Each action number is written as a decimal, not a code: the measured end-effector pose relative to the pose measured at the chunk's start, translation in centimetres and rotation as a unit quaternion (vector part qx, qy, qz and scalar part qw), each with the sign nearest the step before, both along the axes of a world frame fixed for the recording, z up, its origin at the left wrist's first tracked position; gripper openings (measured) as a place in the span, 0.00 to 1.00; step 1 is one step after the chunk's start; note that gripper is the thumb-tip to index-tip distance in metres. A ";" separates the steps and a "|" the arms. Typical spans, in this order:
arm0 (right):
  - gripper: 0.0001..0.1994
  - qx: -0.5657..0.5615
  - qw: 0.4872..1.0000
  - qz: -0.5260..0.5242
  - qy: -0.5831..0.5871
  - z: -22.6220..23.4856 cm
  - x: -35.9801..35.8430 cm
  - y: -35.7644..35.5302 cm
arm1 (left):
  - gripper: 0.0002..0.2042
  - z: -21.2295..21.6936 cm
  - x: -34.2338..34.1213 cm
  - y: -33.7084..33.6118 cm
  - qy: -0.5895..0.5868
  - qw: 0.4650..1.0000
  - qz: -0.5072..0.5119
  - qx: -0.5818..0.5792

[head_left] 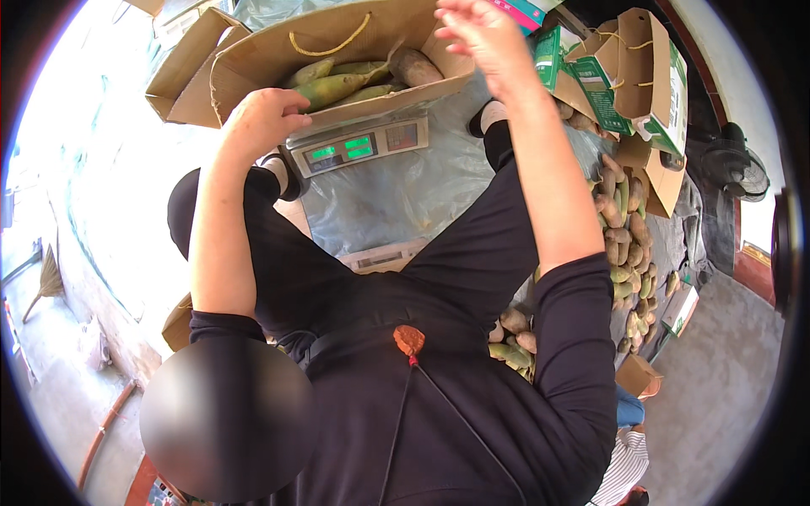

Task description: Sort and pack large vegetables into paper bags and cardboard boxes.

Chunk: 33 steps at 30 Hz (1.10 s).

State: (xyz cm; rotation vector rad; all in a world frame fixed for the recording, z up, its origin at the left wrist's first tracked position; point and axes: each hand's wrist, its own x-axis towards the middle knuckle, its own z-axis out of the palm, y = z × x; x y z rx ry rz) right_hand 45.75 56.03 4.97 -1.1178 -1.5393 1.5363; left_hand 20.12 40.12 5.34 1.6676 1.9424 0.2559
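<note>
An open cardboard box [371, 108] with a yellow rope handle [329, 46] rests on a digital scale [363, 145] with lit green displays. Inside lie several long green radishes [332, 88], and a brownish, soil-stained one [413, 67] at the right end. My left hand [266, 120] is at the near left edge of the box, fingers over the rim and thumb outside, closed on the cardboard beside a radish tip. Raised at the box's right end, my right hand [485, 42] has its fingers apart and holds nothing.
At right, green-and-white cartons [650, 80] stand open near a long heap of radishes [629, 244]. A black fan [738, 164] is by the wall. Clear plastic sheeting [388, 202] covers the floor between my legs. A broom [49, 278] leans at far left.
</note>
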 end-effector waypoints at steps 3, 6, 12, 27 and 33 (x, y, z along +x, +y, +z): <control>0.09 0.033 0.999 -0.036 0.007 0.5 4.2 2.0 | 0.14 0.3 0.5 0.4 -0.016 1.000 0.020 0.016; 0.11 0.044 0.993 -0.086 -0.069 -0.1 7.3 1.9 | 0.15 0.2 0.8 0.5 -0.009 0.999 0.018 0.040; 0.15 -0.005 0.985 -0.099 -0.141 -2.6 10.2 2.0 | 0.14 0.3 1.2 1.0 -0.021 0.998 0.026 0.044; 0.15 0.021 0.979 -0.086 -0.182 -3.0 10.3 2.3 | 0.14 0.1 1.1 1.2 -0.025 0.996 0.040 0.072; 0.15 0.023 0.979 -0.075 -0.190 -3.6 10.8 2.8 | 0.14 0.1 1.2 1.6 -0.026 0.996 0.035 0.083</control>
